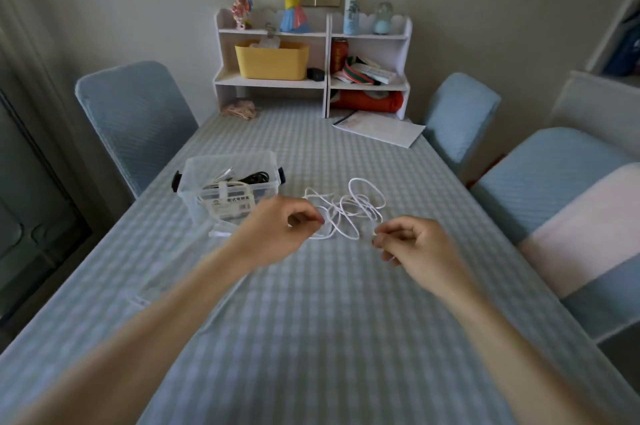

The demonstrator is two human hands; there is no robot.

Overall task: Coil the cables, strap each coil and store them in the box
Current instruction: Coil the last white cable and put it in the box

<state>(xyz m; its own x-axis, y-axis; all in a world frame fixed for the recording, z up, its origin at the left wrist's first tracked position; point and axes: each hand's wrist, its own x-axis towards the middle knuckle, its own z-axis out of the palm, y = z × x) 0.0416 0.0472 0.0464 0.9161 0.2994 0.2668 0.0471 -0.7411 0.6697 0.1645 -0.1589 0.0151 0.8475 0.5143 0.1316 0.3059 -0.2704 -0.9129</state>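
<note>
Your table [311, 338] fills most of the view, covered in a pale blue-green checked cloth. Blue chairs [135, 120] stand round it: one on the left, one at the far right, and more close on the right. A white shelf unit [327, 54] sits at the far end against the wall, with a yellow bin [272, 59] on its left middle shelf and a red can [338, 50] just right of the divider. A white sheet of paper [379, 128] lies on the cloth in front of the shelf, right side.

The clear plastic box [194, 182] sits left of centre, open at the top, with coiled black and white cables [239, 180] already inside it.

The loose white cable [349, 211] lies uncoiled in tangled loops on the cloth, just right of the box, between and beyond your two hands.

Your left hand [277, 230] has its fingers curled, fingertips pinched together at the left edge of the cable loops; it seems to pinch the cable, but blur hides the contact. Your right hand [415, 244] is curled too, thumb and forefinger pinching the near right end of the cable.

A small white strap-like strip [220, 234] lies on the cloth just in front of the box, beside your left wrist.
</note>
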